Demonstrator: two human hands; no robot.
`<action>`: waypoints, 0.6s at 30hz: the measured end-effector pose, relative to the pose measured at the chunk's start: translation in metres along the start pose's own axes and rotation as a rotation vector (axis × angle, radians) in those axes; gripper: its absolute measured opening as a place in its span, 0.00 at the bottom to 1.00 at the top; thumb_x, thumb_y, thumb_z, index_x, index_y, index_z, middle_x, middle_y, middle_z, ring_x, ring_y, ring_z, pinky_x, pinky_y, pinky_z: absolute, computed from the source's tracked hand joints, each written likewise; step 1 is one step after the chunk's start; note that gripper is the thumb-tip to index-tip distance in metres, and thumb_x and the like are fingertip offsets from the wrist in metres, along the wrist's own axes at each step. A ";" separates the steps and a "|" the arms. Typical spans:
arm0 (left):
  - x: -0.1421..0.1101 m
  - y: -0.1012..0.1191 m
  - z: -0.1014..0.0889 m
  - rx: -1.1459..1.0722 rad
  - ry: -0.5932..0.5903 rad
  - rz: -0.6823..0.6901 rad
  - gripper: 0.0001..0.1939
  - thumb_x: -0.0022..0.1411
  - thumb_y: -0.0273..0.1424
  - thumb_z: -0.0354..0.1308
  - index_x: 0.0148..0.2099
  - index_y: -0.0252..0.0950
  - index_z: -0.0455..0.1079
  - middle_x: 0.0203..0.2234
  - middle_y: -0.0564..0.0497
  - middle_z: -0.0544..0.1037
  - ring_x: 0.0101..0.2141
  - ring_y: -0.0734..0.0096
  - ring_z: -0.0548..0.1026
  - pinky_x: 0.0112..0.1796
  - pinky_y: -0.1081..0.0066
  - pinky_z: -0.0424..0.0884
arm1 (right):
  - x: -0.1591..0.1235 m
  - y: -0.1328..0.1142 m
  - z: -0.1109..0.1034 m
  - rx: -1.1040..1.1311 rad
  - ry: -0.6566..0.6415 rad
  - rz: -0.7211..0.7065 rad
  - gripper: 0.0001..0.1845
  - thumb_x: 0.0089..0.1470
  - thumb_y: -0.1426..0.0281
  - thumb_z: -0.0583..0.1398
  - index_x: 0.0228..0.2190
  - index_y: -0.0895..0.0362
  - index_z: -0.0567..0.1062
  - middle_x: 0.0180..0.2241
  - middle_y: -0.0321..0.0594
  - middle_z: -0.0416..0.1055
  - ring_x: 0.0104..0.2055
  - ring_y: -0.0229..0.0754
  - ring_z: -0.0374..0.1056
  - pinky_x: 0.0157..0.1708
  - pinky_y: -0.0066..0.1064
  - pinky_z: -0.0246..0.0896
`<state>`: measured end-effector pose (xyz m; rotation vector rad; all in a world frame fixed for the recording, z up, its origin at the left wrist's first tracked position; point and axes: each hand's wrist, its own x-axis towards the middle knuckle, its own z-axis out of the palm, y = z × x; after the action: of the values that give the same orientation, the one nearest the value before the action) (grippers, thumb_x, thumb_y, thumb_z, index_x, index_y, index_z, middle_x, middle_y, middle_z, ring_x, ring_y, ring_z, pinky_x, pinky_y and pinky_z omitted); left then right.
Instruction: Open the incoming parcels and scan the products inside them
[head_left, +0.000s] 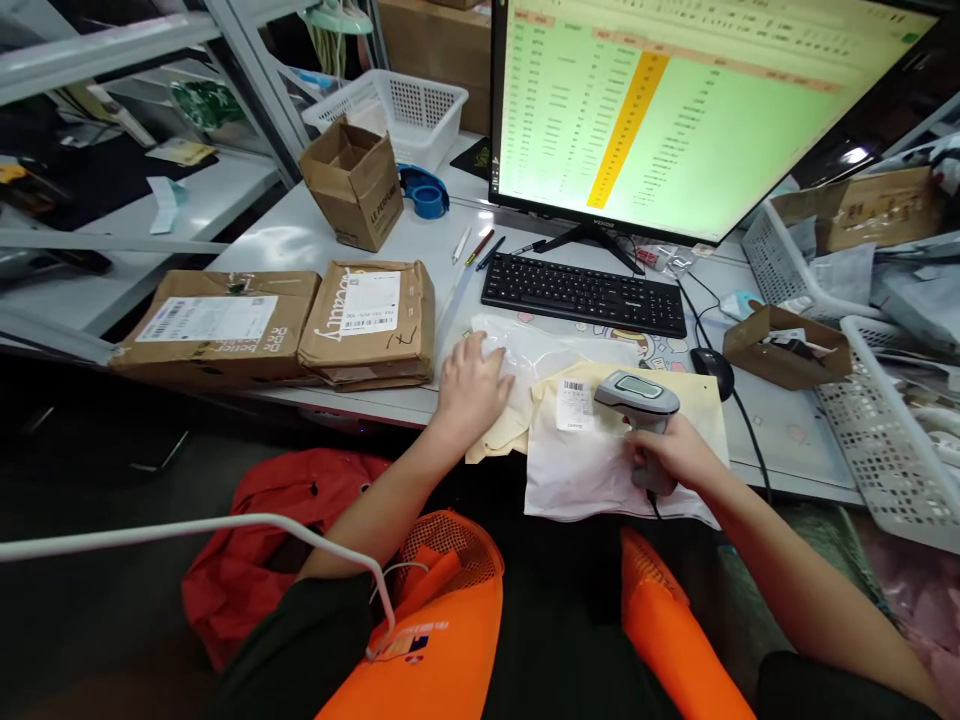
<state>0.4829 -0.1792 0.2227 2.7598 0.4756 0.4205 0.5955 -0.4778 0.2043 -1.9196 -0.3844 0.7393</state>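
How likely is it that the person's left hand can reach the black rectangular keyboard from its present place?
Probably yes: the left hand seems to rest on translucent plastic packaging, and the black rectangular keyboard lies ahead to its right, with nothing tall standing between them.

One grey handheld barcode scanner (637, 395), one pale barcode-labelled mailer (574, 465), two closed white-labelled brown cardboard boxes (214, 330) (367, 325), two open brown cardboard boxes (367, 200) (784, 368), three white perforated plastic baskets (435, 125) (776, 255) (881, 445), one black keyboard (585, 295), one black mouse (713, 372), one black-framed monitor (559, 120).

"LE PERFUME" on open carton (356, 190)
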 end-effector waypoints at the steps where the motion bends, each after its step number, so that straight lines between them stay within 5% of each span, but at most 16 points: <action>1: -0.002 0.011 0.000 0.035 -0.073 0.037 0.21 0.68 0.39 0.59 0.57 0.33 0.77 0.57 0.32 0.74 0.57 0.36 0.73 0.58 0.47 0.69 | -0.002 -0.002 -0.001 -0.021 -0.007 -0.006 0.10 0.44 0.63 0.64 0.28 0.57 0.74 0.19 0.35 0.70 0.22 0.41 0.66 0.24 0.32 0.63; 4: -0.003 0.035 0.008 0.001 -0.321 0.085 0.22 0.70 0.46 0.57 0.53 0.33 0.76 0.46 0.35 0.80 0.47 0.43 0.79 0.46 0.55 0.74 | -0.009 -0.007 -0.005 -0.068 -0.005 -0.006 0.10 0.43 0.64 0.63 0.28 0.57 0.74 0.20 0.35 0.71 0.22 0.41 0.66 0.23 0.31 0.62; 8: 0.003 0.040 0.021 -0.207 -0.329 0.093 0.13 0.71 0.39 0.53 0.39 0.38 0.71 0.38 0.43 0.80 0.41 0.53 0.79 0.39 0.63 0.70 | -0.023 -0.002 -0.015 -0.112 0.014 0.000 0.07 0.42 0.65 0.62 0.24 0.56 0.73 0.20 0.37 0.71 0.23 0.42 0.67 0.23 0.32 0.62; 13: 0.017 0.034 0.009 -0.602 -0.069 0.117 0.15 0.71 0.40 0.52 0.33 0.39 0.63 0.25 0.53 0.71 0.30 0.66 0.72 0.33 0.69 0.66 | -0.055 0.001 -0.044 -0.020 0.085 -0.059 0.14 0.44 0.60 0.67 0.32 0.55 0.76 0.23 0.38 0.74 0.24 0.44 0.68 0.25 0.35 0.66; 18: 0.040 -0.013 -0.061 -0.724 0.352 -0.010 0.15 0.68 0.43 0.61 0.35 0.37 0.65 0.24 0.56 0.70 0.26 0.75 0.68 0.27 0.76 0.66 | -0.092 -0.010 -0.083 -0.040 0.227 -0.056 0.17 0.41 0.56 0.70 0.30 0.53 0.77 0.19 0.37 0.71 0.21 0.45 0.68 0.21 0.34 0.66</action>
<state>0.4948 -0.1383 0.2830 1.9887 0.3267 0.8833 0.5795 -0.5821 0.2690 -1.9970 -0.3123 0.4736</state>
